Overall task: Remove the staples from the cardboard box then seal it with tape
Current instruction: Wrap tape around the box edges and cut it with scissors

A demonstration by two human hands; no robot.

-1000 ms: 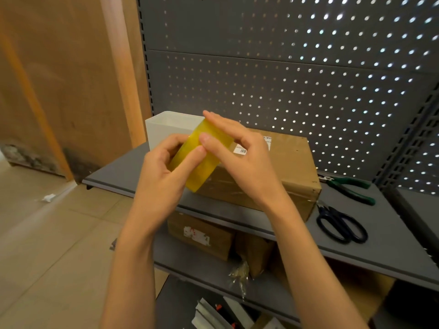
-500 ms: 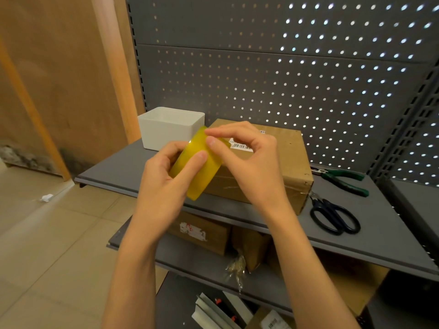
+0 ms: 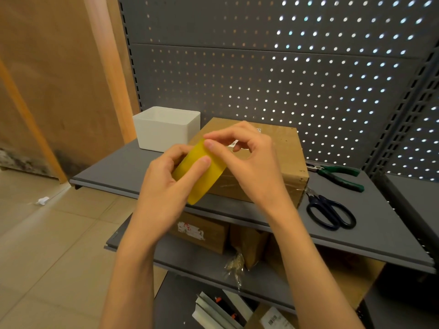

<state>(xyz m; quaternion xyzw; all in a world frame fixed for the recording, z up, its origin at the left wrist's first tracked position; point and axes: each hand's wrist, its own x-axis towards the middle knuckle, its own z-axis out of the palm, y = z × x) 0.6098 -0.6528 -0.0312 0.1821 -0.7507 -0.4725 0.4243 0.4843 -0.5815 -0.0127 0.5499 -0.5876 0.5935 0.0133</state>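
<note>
A brown cardboard box [image 3: 280,162] with a white label stands on the grey shelf [image 3: 123,169], its flaps lying flat. In front of it my left hand [image 3: 164,186] grips a yellow roll of tape [image 3: 202,176], thumb across its outer face. My right hand [image 3: 249,162] is at the roll's top edge, thumb and forefinger pinching at the tape there. Whether a tape end is lifted is hard to tell.
A white open bin [image 3: 166,127] sits left of the box. Green-handled pliers [image 3: 339,174] and dark scissors [image 3: 330,212] lie on the shelf to the right. A pegboard backs the shelf. Lower shelves hold smaller boxes [image 3: 202,231].
Both hands with the roll have dropped slightly lower in view as the camera shifted. My right fingers have curled from lying flat on the roll to pinching at its top edge.
</note>
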